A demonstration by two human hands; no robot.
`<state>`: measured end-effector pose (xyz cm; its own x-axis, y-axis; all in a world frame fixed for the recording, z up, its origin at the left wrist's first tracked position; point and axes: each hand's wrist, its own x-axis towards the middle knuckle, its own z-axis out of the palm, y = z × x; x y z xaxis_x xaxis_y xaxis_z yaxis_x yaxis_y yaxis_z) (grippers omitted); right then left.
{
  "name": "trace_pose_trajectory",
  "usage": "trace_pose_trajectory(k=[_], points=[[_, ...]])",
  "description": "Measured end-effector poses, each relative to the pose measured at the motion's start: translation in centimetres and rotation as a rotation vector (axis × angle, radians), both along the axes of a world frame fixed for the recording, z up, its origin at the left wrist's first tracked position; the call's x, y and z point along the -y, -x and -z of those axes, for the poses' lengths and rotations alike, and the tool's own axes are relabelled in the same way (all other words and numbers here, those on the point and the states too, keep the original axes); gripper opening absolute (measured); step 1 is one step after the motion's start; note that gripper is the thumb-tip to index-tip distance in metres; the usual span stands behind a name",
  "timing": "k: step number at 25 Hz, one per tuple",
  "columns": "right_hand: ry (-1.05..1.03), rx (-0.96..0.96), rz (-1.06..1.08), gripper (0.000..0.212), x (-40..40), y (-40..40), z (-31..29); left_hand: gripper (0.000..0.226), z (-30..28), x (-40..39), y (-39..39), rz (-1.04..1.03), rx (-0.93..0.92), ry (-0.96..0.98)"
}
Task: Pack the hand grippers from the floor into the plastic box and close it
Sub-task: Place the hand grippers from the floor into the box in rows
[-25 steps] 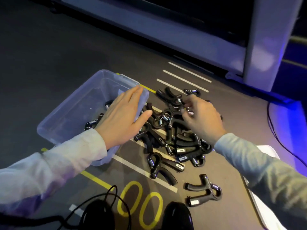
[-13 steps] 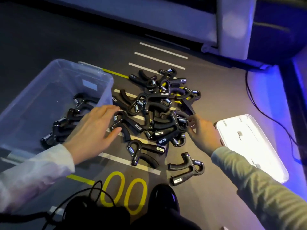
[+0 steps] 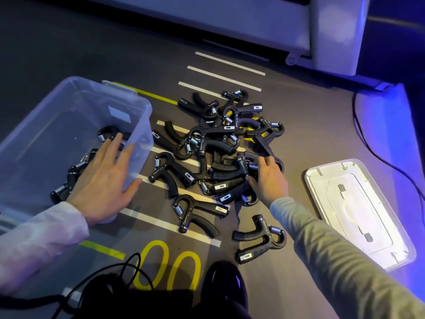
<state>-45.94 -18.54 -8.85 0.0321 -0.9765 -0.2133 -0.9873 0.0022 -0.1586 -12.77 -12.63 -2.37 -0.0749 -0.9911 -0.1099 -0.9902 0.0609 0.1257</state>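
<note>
Grippers (image 3: pixel 220 143) lie heaped on the floor (image 3: pixel 310 125) between the box (image 3: pixel 140 125) and the lid (image 3: pixel 358 210), with a few already inside the box toward its near wall. The right hand (image 3: pixel 268 178) is at the heap's right edge, its fingers curled down onto a gripper there, though whether they have closed round it I cannot tell. The left hand (image 3: pixel 108 178) lies flat with fingers spread over the box's near right corner, holding nothing. The box is to the left of the heap, so anything lifted by the right hand must cross the whole pile; the left hand is nearer the box. 2 loose grippers (image 3: pixel 259 238) sit apart at the near side, long axes roughly crosswise.
</note>
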Motion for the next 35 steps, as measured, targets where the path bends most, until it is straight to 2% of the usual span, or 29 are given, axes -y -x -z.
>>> trace_pose_trajectory(k=[3, 7, 15, 18, 21, 23, 24, 26, 28, 30, 32, 35], points=[[-0.111, 0.108, 0.07, 0.043, 0.8, 0.1, 0.4, 0.069, 0.1, -0.1, -0.2, -0.026, -0.06, -0.01], [-0.177, 0.339, 0.29, 0.033, 1.6, 0.6, 0.9, 0.07, 0.2, -0.3, -0.6, -0.044, -0.122, -0.023], [0.096, 0.315, 0.113, 0.024, 1.0, 0.2, -1.5, 0.068, -0.6, -0.7, -0.6, -0.055, -0.249, 0.04], [0.171, 0.496, 0.141, 0.02, 1.5, -0.7, -3.5, 0.067, -1.0, -0.8, -0.6, -0.061, -0.298, 0.073], [0.244, 0.695, 0.071, 0.014, 2.4, -2.6, -5.8, 0.062, -1.5, -0.9, -0.9, -0.077, -0.368, 0.116], [0.183, 0.89, 0.005, 0.014, 3.0, -4.3, -7.8, 0.06, -2.4, -0.9, -1.2, -0.07, -0.437, 0.173], [0.137, 0.945, -0.059, 0.015, 3.3, -5.2, -8.9, 0.06, -3.1, -0.9, -1.1, -0.06, -0.484, 0.195], [0.046, 0.938, -0.256, 0.013, 3.9, -7.3, -11.3, 0.06, -4.2, -1.0, -0.7, -0.057, -0.604, 0.161], [-0.078, 0.964, -0.426, 0.006, 4.1, -10.3, -13.4, 0.058, -4.8, -1.1, -0.2, -0.081, -0.812, -0.035], [-0.202, 1.012, -0.509, 0.012, 4.3, -13.5, -14.9, 0.047, -5.1, -1.1, -0.3, -0.119, -1.108, -0.201], [-0.25, 1.027, -0.563, 0.009, 4.8, -16.7, -15.9, 0.025, -5.9, -1.0, -1.6, -0.211, -1.307, -0.219], [-0.209, 0.986, -0.652, 0.008, 6.2, -21.0, -16.5, 0.02, -7.1, -0.9, -4.4, -0.317, -1.42, -0.194]])
